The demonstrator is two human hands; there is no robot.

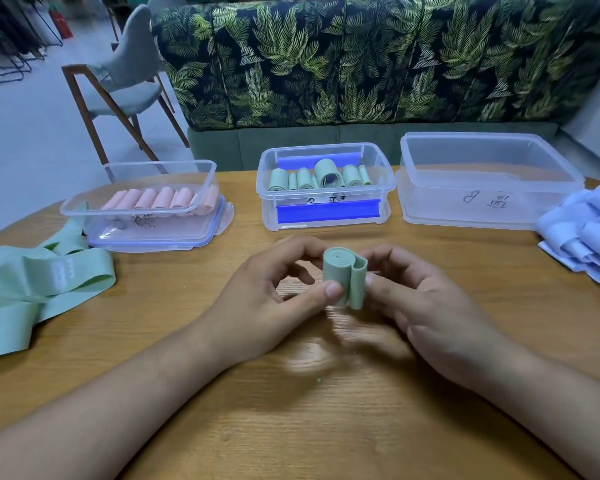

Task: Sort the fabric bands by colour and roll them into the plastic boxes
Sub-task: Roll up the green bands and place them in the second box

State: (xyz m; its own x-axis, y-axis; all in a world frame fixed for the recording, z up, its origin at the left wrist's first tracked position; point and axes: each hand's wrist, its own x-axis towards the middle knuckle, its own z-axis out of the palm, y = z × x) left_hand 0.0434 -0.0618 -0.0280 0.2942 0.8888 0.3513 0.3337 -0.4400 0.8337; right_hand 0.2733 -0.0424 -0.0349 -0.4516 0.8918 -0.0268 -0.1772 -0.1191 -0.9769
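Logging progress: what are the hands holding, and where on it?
A rolled green band: left hand pinches the roll's left side, right hand its loose outer end.
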